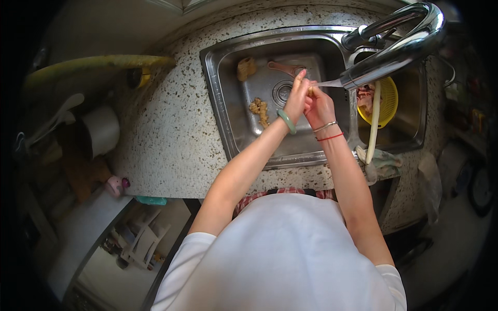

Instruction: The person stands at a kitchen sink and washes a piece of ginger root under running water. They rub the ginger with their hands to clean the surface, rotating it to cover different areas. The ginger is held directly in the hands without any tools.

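At the far left, a pale pot (101,129) stands beside a speckled stone surface (166,114). A metal sink (224,98) with two basins is set into that surface. In the larger left basin, a yellow-brown block (247,68) sits near the back left corner, and a knobbly piece of ginger (259,110) lies below it, left of the round drain (283,93). A tool with a brownish-pink handle (280,66) lies behind the drain, its metal end reaching toward the hands.

The left hand (296,97), with a green bangle (286,121) at its wrist, is over this basin, its fingers close together and pointing away from the body. The right hand (320,106) meets it, fingers bent in against it; a silver bracelet (325,126) and a red string (330,137) circle that wrist. I cannot tell whether the fingers pinch anything. Water (327,83) runs onto them from the shiny tap (384,58) at their right.

In the right basin, a yellow basket (393,103) holds pink meat (365,98). A long pale stalk (373,127) lies across it, reaching down to a cloth (386,161) at the front edge.
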